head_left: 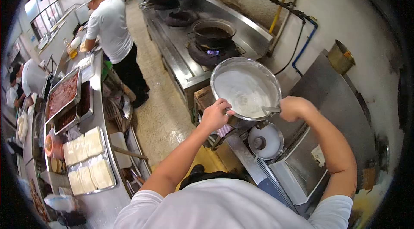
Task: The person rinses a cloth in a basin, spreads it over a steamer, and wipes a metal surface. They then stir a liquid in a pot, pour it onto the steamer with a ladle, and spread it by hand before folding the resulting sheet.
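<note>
The left hand (215,116) pinches the near left rim of a round, shiny metal bowl (212,83); the right hand (297,109) is closed round the flat grey handle of a utensil (271,109). Its long axis runs nearly level across the view, tip leftward into smooth white contents (246,90). The tilted bowl's mouth faces the wearer, by the near end edge of the steel stove counter (181,63), where a dark, round pot (214,39) sits over a flame.
</note>
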Demonstrator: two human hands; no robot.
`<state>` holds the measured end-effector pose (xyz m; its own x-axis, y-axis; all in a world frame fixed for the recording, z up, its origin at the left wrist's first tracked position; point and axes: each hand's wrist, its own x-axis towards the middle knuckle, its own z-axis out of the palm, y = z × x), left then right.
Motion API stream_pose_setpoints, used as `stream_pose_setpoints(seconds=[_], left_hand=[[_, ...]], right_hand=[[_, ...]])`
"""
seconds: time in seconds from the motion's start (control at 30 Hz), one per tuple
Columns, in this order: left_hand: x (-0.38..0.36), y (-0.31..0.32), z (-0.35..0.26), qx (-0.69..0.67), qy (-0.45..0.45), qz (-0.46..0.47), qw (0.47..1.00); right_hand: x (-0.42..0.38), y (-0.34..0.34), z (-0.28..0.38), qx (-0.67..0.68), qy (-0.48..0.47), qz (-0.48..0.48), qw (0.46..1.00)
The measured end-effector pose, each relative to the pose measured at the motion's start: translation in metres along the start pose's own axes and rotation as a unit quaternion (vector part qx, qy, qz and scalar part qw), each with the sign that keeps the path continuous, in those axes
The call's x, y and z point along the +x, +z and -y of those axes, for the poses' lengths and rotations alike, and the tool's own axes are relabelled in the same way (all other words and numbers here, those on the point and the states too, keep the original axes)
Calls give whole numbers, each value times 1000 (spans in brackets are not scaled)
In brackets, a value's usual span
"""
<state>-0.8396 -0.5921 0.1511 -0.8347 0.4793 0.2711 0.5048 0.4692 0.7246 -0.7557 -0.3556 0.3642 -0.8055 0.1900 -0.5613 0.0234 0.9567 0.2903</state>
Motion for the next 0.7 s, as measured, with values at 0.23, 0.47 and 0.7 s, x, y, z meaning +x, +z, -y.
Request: stream_pose_setpoints(seconds=[0.23, 0.47, 0.7], left_hand=[[0, 3, 4, 1, 0, -6, 1000], [0, 3, 6, 5, 25, -18, 1000], [0, 2, 3, 8, 13, -16, 1000]], right_hand=[[22, 40, 31, 62, -59, -66, 994], [46, 108, 63, 38, 46, -223, 973], [18, 70, 17, -16, -9, -152, 988]])
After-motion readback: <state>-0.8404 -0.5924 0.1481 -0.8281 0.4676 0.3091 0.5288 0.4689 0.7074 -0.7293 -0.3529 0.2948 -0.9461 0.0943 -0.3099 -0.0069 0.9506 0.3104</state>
